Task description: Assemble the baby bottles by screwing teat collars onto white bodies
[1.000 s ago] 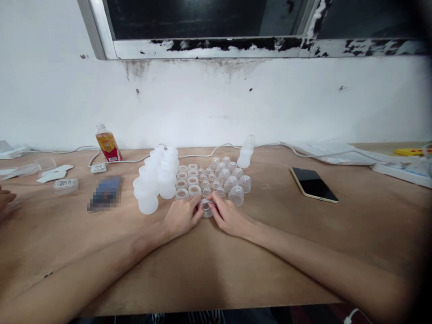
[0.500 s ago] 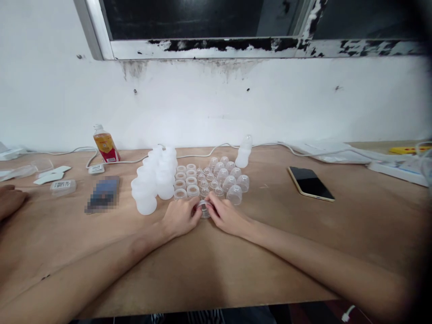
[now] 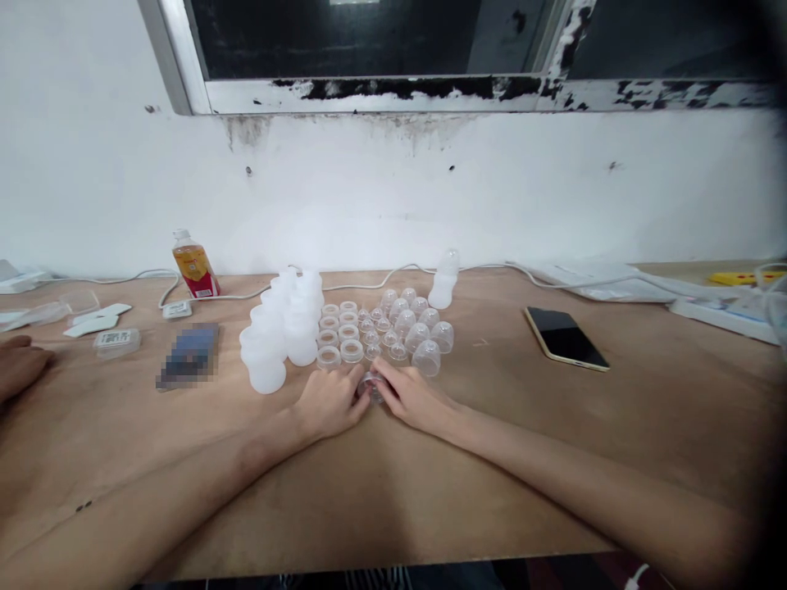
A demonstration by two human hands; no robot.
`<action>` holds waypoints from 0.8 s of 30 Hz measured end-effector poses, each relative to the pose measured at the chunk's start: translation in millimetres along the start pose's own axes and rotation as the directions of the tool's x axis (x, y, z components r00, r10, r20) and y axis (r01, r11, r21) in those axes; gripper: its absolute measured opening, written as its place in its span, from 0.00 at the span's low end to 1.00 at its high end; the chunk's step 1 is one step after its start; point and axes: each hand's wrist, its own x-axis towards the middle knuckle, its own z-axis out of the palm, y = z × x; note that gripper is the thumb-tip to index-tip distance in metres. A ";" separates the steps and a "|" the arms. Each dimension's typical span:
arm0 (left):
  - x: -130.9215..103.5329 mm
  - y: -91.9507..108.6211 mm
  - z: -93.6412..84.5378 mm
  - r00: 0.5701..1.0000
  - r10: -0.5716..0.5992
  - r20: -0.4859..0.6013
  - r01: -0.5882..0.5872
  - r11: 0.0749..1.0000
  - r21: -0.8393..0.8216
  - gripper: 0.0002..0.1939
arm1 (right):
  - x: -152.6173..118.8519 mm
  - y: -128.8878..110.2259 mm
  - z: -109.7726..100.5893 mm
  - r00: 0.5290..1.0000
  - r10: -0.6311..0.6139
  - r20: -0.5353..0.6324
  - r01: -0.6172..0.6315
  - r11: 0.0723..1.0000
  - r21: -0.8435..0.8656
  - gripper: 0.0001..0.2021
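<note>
Between both hands, low over the table, is a small clear plastic piece (image 3: 371,385); its exact shape is partly hidden by fingers. My left hand (image 3: 332,400) pinches it from the left, and my right hand (image 3: 411,395) grips its right side. Just beyond stand rows of translucent rings (image 3: 329,356), small clear nipple-shaped pieces (image 3: 397,351) and clear domed caps (image 3: 426,358). White bottles (image 3: 266,373) are packed together left of the rings. One capped bottle (image 3: 443,283) stands by itself behind the domes.
A phone (image 3: 566,337) lies to the right, a blurred flat item (image 3: 189,355) to the left. A drink bottle (image 3: 197,266) and a white cable (image 3: 369,283) are near the wall. Another person's hand (image 3: 21,365) rests at the far left. Plastic bags (image 3: 596,279) lie back right.
My fingers have shifted slightly on the clear piece, which now looks more tilted. Both hands sit a little nearer to me, and the small pieces behind them show more.
</note>
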 end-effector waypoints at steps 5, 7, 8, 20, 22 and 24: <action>-36.2 -6.0 -34.5 0.979 -0.001 -0.204 -0.007 0.999 -0.036 0.11 | -2.1 6.2 3.4 0.998 -0.054 -0.013 0.055 0.997 0.056 0.13; -49.4 -22.6 -43.7 0.861 -0.138 -0.490 0.124 0.990 -0.061 0.09 | -1.4 6.6 2.5 0.996 -0.077 -0.049 0.082 0.990 0.111 0.16; -53.5 -33.7 -44.9 0.742 -0.251 -0.621 0.244 0.965 -0.098 0.13 | -0.8 6.1 1.4 0.994 -0.081 -0.072 0.091 0.985 0.150 0.17; -69.0 -74.8 -13.7 0.795 -0.575 -0.195 0.520 0.810 -0.272 0.25 | 1.4 7.3 -5.0 0.954 0.301 -0.006 -0.186 0.606 0.774 0.18; -60.9 -56.2 -11.3 0.848 -0.506 -0.154 0.433 0.831 -0.349 0.23 | 3.9 8.3 -4.5 0.940 0.337 -0.057 -0.156 0.572 0.806 0.17; -43.7 -39.7 -7.2 0.916 -0.373 -0.150 0.289 0.870 -0.399 0.20 | 5.5 8.1 -5.4 0.928 0.347 -0.133 -0.098 0.572 0.814 0.17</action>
